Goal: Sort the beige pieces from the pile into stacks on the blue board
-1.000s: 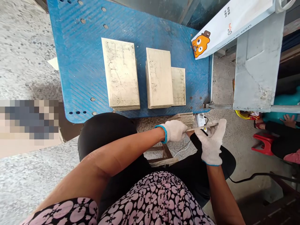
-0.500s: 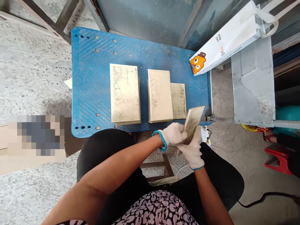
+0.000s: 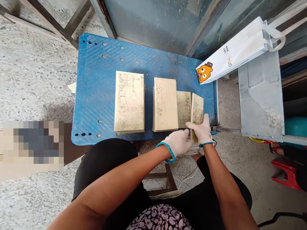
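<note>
Both my hands wear white knit gloves. My left hand [image 3: 177, 142] and my right hand [image 3: 200, 129] grip the near end of one thin beige board [image 3: 197, 108], held over the right side of the blue pallet [image 3: 96, 92]. Just left of it a low stack of boards [image 3: 183, 108] lies on the pallet. A taller middle stack [image 3: 165, 104] and a left stack [image 3: 129, 102] lie further left. Another pile of boards [image 3: 190, 150] sits below the pallet's near edge, mostly hidden under my hands.
A white paper bag with an orange cartoon figure [image 3: 230, 52] leans at the pallet's far right corner. A grey metal machine housing [image 3: 260, 95] stands on the right, a red stool [image 3: 286, 172] beyond it. A wooden stool frame [image 3: 165, 183] is between my knees on the concrete floor.
The board went from held flat and edge-on below the pallet, to tilted up, to over the pallet beside the low right stack. Both hands moved forward with it.
</note>
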{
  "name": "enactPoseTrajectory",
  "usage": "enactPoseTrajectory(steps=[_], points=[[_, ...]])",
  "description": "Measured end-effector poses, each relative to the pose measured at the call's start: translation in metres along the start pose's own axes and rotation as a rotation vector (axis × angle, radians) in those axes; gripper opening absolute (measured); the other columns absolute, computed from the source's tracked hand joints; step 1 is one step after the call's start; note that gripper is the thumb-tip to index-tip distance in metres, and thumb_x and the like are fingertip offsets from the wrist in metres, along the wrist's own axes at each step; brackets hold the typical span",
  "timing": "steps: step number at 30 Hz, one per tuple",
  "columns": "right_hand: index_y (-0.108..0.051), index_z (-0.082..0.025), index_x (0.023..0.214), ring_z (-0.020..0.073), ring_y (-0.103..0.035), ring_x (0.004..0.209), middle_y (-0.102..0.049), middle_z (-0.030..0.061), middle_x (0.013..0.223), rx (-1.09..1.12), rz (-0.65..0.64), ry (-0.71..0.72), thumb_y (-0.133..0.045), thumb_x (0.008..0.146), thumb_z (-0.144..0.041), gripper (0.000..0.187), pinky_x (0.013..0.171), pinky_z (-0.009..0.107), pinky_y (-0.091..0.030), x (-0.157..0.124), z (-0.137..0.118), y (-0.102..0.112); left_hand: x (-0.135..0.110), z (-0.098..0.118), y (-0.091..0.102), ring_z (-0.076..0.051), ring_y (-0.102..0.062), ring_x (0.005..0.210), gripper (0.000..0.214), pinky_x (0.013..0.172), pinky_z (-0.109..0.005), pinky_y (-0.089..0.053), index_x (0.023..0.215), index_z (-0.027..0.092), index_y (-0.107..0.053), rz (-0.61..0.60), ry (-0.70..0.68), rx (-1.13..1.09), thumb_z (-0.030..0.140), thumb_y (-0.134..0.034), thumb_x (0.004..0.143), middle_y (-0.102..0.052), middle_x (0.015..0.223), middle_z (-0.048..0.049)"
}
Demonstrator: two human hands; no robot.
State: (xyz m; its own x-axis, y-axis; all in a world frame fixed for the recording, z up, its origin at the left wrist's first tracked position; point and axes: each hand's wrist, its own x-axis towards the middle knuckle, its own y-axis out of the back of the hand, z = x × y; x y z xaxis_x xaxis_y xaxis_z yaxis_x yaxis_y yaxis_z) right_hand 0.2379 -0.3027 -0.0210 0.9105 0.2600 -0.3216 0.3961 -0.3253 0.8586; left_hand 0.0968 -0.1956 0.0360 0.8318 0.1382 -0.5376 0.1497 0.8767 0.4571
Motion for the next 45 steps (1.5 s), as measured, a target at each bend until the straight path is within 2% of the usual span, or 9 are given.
enactPoseTrajectory(steps=[5, 8, 14, 25, 32, 35, 38, 41, 45], points=[[-0.021, -0.020, 0.159, 0.0396, -0.053, 0.126, -0.045, 0.0216, 0.146, -0.098, -0.051, -0.084, -0.085, 0.051, -0.054, 0.131, 0.104, 0.050, -0.044, 0.023, -0.030, -0.023, -0.015, 0.001, -0.014, -0.037, -0.071, 0.099, 0.040, 0.077, -0.045, -0.058, 0.119, 0.012, -0.063, -0.267, -0.083, 0.233, 0.034, -0.056, 0.086, -0.071, 0.112, -0.0200], [-0.016, -0.021, 0.160, 0.0404, -0.053, 0.126, -0.044, 0.0213, 0.146, -0.142, -0.063, -0.076, -0.083, 0.054, -0.053, 0.130, 0.104, 0.051, -0.044, 0.030, -0.043, -0.038, -0.019, 0.000, -0.017, -0.038, -0.070, 0.101, 0.036, 0.079, -0.047, -0.058, 0.114, 0.007, -0.067, -0.327, -0.103, 0.331, 0.024, -0.061, 0.083, -0.070, 0.109, -0.0243], [-0.010, -0.023, 0.160, 0.0414, -0.052, 0.125, -0.044, 0.0198, 0.144, -0.236, -0.068, -0.053, -0.082, 0.056, -0.053, 0.130, 0.100, 0.051, -0.046, 0.045, -0.052, -0.059, -0.022, -0.004, -0.013, -0.037, -0.070, 0.098, 0.035, 0.076, -0.047, -0.057, 0.116, 0.002, -0.066, -0.283, -0.091, 0.403, 0.012, -0.056, 0.084, -0.069, 0.103, -0.0261], [-0.018, -0.018, 0.158, 0.0380, -0.057, 0.117, -0.050, 0.0176, 0.129, -0.288, -0.004, 0.045, -0.079, 0.057, -0.058, 0.124, 0.095, 0.047, -0.048, 0.055, -0.037, -0.081, -0.021, -0.008, -0.020, -0.038, -0.069, 0.096, 0.034, 0.071, -0.046, -0.056, 0.116, 0.002, -0.064, -0.301, -0.071, 0.407, 0.010, -0.050, 0.086, -0.067, 0.102, -0.0239], [-0.025, -0.016, 0.154, 0.0378, -0.056, 0.117, -0.049, 0.0184, 0.129, -0.289, 0.035, 0.078, -0.078, 0.058, -0.058, 0.117, 0.099, 0.047, -0.046, 0.059, -0.035, -0.093, -0.021, -0.009, -0.023, -0.037, -0.069, 0.096, 0.035, 0.071, -0.045, -0.055, 0.116, 0.002, -0.065, -0.279, -0.069, 0.423, 0.009, -0.045, 0.088, -0.068, 0.101, -0.0246], [-0.028, -0.016, 0.153, 0.0392, -0.055, 0.118, -0.047, 0.0193, 0.133, -0.268, 0.020, 0.071, -0.075, 0.061, -0.058, 0.111, 0.101, 0.049, -0.044, 0.057, -0.033, -0.094, -0.019, -0.009, -0.022, -0.037, -0.069, 0.095, 0.035, 0.071, -0.046, -0.056, 0.117, 0.002, -0.064, -0.285, -0.070, 0.419, 0.010, -0.050, 0.087, -0.068, 0.102, -0.0248], [-0.027, -0.017, 0.154, 0.0382, -0.050, 0.126, -0.042, 0.0194, 0.144, -0.149, 0.017, 0.059, -0.073, 0.065, -0.059, 0.108, 0.104, 0.049, -0.043, 0.056, -0.031, -0.088, -0.019, -0.008, -0.020, -0.037, -0.069, 0.096, 0.035, 0.072, -0.046, -0.056, 0.117, 0.002, -0.065, -0.284, -0.076, 0.406, 0.010, -0.051, 0.086, -0.068, 0.102, -0.0251], [-0.026, -0.020, 0.156, 0.0345, -0.042, 0.137, -0.034, 0.0154, 0.156, -0.014, 0.052, 0.050, -0.072, 0.069, -0.057, 0.105, 0.112, 0.047, -0.037, 0.057, -0.027, -0.073, -0.019, -0.006, -0.019, -0.037, -0.069, 0.097, 0.035, 0.074, -0.046, -0.057, 0.116, 0.002, -0.066, -0.283, -0.077, 0.418, 0.008, -0.049, 0.086, -0.069, 0.102, -0.0254], [-0.025, -0.025, 0.157, 0.0301, -0.046, 0.136, -0.043, 0.0100, 0.153, 0.080, 0.100, -0.019, -0.069, 0.073, -0.057, 0.100, 0.113, 0.045, -0.036, 0.045, -0.008, -0.044, -0.018, -0.003, -0.018, -0.036, -0.070, 0.097, 0.033, 0.078, -0.047, -0.056, 0.114, 0.005, -0.068, -0.293, -0.073, 0.435, 0.009, -0.052, 0.085, -0.069, 0.104, -0.0255]])
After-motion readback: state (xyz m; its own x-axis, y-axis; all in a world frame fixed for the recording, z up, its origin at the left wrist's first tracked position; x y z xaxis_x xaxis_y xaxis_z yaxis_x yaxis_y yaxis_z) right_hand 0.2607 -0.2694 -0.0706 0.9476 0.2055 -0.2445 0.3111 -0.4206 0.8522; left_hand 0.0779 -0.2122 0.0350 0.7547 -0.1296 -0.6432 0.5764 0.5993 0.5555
